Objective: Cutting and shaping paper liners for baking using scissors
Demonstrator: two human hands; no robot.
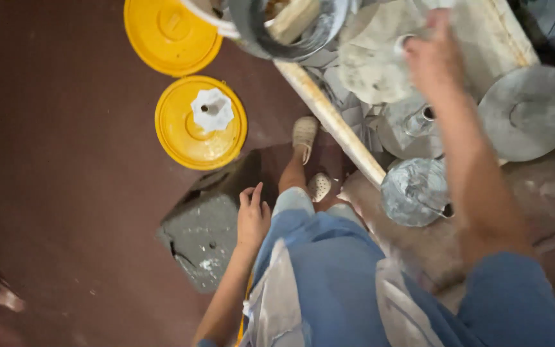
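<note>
My left hand (252, 215) rests with fingers apart on the edge of a grey concrete block (203, 234) on the floor, holding nothing. My right hand (433, 54) reaches far up and closes on the handle of a round grey metal lid (370, 71) among a pile of metal lids. My legs in blue trousers and my feet in pale shoes (305, 133) stand between the block and a long wooden stick (329, 119).
Two yellow round lids (200, 122) lie on the dark red floor, the nearer one bearing a white ridged piece (212, 109). A metal bowl (290, 29) stands at the top. More grey metal lids (531, 112) and a metal pot (415, 191) lie at right.
</note>
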